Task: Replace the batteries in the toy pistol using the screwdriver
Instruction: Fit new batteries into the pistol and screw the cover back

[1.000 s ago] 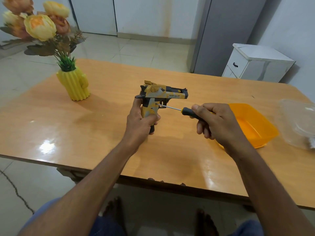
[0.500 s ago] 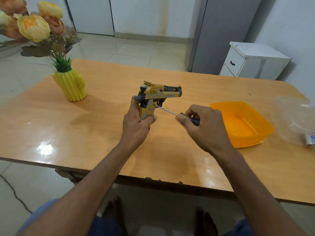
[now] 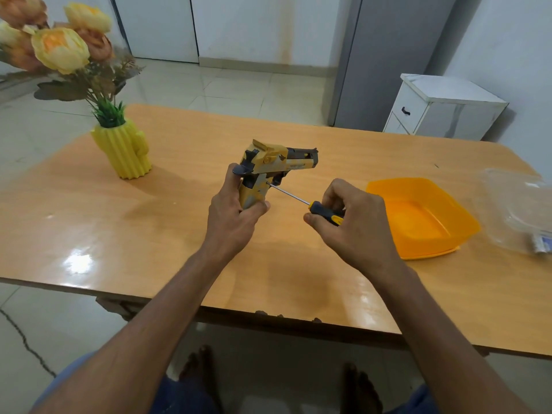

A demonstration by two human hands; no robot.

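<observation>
My left hand point(image 3: 231, 218) grips the handle of a yellow and black toy pistol point(image 3: 277, 162), held upright above the wooden table point(image 3: 149, 234) with its barrel pointing right. My right hand point(image 3: 355, 225) holds a screwdriver point(image 3: 310, 203) by its black and yellow handle. The thin metal shaft runs up and left, and its tip touches the right side of the pistol's grip, just below the trigger. The lower end of the grip is hidden inside my left palm.
An orange plastic tub point(image 3: 418, 216) sits on the table right of my right hand. A clear plastic bag point(image 3: 519, 210) with small items lies at the far right edge. A yellow cactus-shaped vase point(image 3: 125, 150) with flowers stands at the back left.
My right hand has turned on the screwdriver handle, so more of the handle shows now. The tip stays on the pistol's grip. My left hand keeps its hold.
</observation>
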